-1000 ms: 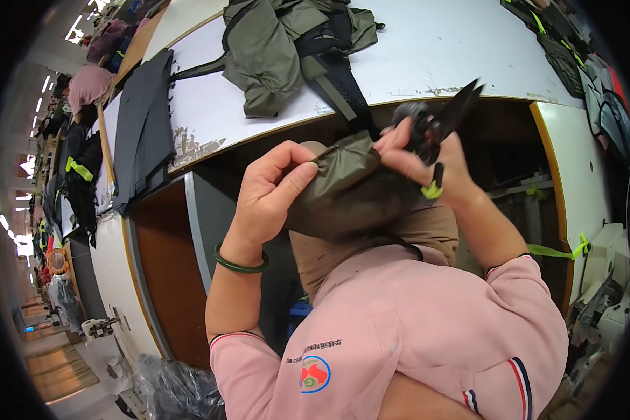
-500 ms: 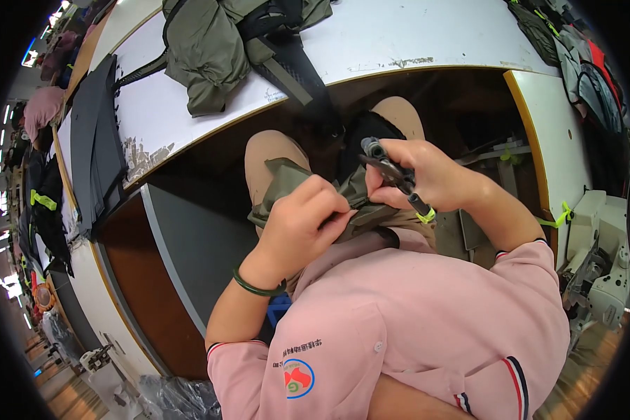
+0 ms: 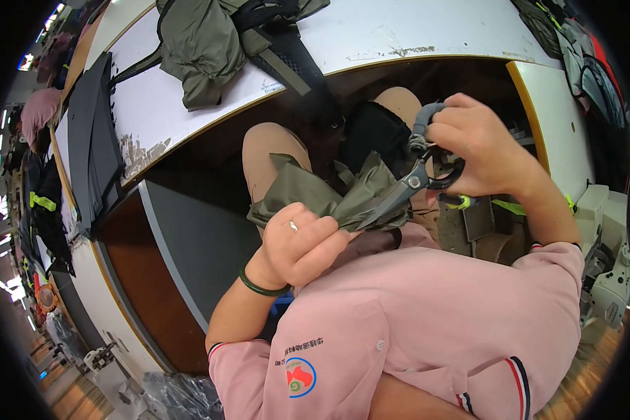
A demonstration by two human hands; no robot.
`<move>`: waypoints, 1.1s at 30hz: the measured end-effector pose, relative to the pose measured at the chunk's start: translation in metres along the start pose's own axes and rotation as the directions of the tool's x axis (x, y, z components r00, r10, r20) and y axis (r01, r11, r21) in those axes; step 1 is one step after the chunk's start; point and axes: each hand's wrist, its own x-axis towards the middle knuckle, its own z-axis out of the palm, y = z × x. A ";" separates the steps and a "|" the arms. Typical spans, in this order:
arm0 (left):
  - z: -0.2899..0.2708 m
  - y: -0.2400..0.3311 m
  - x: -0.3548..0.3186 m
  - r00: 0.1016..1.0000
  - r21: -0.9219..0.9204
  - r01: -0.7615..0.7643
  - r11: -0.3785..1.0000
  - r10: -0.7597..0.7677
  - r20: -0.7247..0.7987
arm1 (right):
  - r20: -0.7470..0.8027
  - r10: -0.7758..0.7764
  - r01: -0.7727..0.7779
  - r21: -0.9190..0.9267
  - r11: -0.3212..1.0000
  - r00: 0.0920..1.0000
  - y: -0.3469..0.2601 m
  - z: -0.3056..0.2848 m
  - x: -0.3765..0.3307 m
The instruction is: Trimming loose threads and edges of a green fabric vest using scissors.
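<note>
Olive-green fabric lies across my lap, part of it bunched up between my knees. My left hand is closed on the edge of this fabric, a ring on one finger and a dark green bangle at the wrist. In my right hand is a pair of scissors, its handles wrapped in grey and black. The blades point down and left into the fabric, close to my left fingertips. How far apart the blade tips are is hidden by the folds.
On the white table ahead lies an olive backpack, its dark strap hanging over the edge. Dark grey panels rest at the left. A white sewing machine stands at the right, below a pile of bags.
The scissors have swung round in my right hand, from tucked in the palm to held by the handles, blades at the fabric. My right hand has moved right and up.
</note>
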 end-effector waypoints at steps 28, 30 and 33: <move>0.014 0.005 0.018 0.641 -0.626 0.704 0.336 -0.679 0.357 | 0.295 0.088 -0.222 0.459 0.860 0.951 -0.032 -0.006 0.038; 0.010 0.006 0.023 0.613 -0.669 0.713 0.210 -0.649 0.450 | 0.343 0.154 -0.322 0.514 0.795 0.927 -0.031 -0.007 0.043; 0.010 0.001 0.020 0.525 -0.711 0.697 -0.097 -0.606 0.598 | 0.500 0.298 -0.577 0.632 0.518 0.814 -0.028 -0.001 0.043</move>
